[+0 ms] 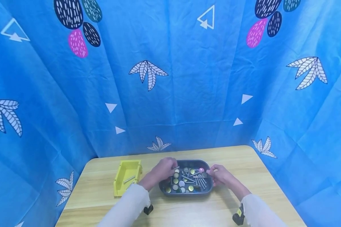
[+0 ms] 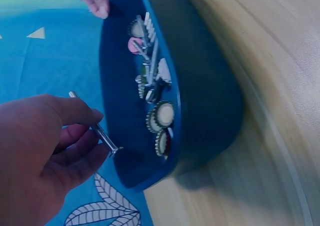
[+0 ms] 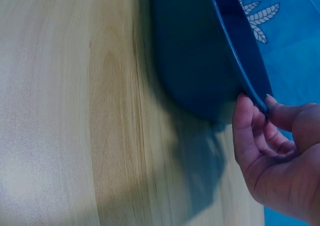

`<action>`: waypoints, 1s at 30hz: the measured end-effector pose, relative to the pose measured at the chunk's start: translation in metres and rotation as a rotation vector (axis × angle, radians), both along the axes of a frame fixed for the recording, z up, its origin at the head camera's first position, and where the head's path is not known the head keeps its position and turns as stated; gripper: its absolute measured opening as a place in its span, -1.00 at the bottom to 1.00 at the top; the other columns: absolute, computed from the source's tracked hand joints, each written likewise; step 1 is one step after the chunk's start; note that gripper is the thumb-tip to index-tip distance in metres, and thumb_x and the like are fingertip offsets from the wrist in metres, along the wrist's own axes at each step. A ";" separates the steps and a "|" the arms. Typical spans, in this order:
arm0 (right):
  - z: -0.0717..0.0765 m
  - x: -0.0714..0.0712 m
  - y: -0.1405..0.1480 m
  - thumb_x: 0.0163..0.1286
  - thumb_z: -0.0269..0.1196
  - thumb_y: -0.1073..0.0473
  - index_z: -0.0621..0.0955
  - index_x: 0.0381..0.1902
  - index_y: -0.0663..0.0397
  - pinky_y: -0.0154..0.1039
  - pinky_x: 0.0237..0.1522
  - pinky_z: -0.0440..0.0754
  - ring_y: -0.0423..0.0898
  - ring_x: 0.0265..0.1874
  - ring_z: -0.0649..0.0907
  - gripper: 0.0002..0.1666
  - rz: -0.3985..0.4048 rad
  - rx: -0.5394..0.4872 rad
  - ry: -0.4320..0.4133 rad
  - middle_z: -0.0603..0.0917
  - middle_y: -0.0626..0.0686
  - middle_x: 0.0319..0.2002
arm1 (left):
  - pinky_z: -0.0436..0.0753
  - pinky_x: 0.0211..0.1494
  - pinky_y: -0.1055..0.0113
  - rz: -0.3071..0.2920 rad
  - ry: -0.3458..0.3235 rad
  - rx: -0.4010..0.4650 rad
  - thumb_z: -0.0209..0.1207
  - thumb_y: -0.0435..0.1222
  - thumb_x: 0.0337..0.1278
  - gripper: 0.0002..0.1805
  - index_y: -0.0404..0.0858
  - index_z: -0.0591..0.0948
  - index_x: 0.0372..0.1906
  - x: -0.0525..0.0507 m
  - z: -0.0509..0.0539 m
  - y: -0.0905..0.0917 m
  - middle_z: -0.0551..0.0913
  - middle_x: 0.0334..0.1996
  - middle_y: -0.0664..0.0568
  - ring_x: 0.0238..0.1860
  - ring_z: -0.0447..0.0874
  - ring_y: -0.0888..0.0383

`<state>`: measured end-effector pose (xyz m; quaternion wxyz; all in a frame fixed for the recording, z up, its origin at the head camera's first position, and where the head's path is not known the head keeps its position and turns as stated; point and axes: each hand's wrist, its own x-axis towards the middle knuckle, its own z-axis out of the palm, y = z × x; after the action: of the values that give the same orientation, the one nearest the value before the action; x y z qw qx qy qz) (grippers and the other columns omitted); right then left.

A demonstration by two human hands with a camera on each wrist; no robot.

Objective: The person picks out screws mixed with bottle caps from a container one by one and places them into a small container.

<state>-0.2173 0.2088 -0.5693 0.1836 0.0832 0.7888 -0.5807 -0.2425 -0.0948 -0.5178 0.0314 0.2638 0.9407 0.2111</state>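
A dark blue-grey tray [image 1: 187, 194] stands on the table, holding several bottle caps [image 1: 182, 183] and several silver screws [image 1: 200, 181]. Over its left end, my left hand [image 1: 164, 168] pinches one screw [image 2: 104, 135] between thumb and fingers; the screw slants, its flared head towards the tray wall. At the opposite end, my right hand [image 1: 219, 175] grips the tray's rim [image 3: 245, 78], thumb on the inside and fingers outside. A pink cap [image 2: 135, 45] lies among the screws.
To the left of the tray sits a yellow open-fronted bin [image 1: 128, 167] with a couple of screws [image 1: 129, 179] in it. The wooden table [image 1: 230, 157] ends at a blue patterned curtain [image 1: 187, 94] behind and at both sides.
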 end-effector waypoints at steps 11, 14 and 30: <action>0.002 0.001 0.001 0.52 0.19 0.25 0.50 -0.10 0.32 -0.15 -0.45 0.79 -0.07 -0.58 0.66 -0.81 -0.003 -0.017 -0.003 0.65 0.24 -0.42 | 0.74 -0.15 0.36 0.047 0.031 0.076 0.36 -0.41 0.16 -0.87 -0.22 0.71 -0.20 0.011 0.015 -0.031 0.73 -0.29 0.06 -0.25 0.66 0.19; 0.002 0.002 0.000 0.52 0.19 0.25 0.51 -0.10 0.32 -0.17 -0.46 0.78 -0.07 -0.58 0.66 -0.81 -0.006 -0.015 -0.008 0.65 0.24 -0.42 | 0.76 -0.13 0.32 0.068 0.046 0.090 0.36 -0.42 0.15 -0.86 -0.21 0.70 -0.19 0.014 0.020 -0.041 0.74 -0.27 0.05 -0.23 0.68 0.18; 0.000 0.002 0.000 0.53 0.19 0.22 0.50 -0.09 0.33 -0.12 -0.42 0.81 -0.02 -0.54 0.70 -0.78 0.005 -0.031 -0.014 0.67 0.27 -0.38 | 0.76 -0.13 0.27 0.240 0.054 0.095 0.38 -0.36 0.21 -0.89 -0.10 0.69 -0.27 0.020 0.027 -0.093 0.70 -0.35 0.14 -0.27 0.65 0.23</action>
<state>-0.2156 0.2086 -0.5691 0.1916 0.0824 0.7787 -0.5917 -0.2220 -0.1879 -0.4908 -0.0321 0.1561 0.9550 0.2503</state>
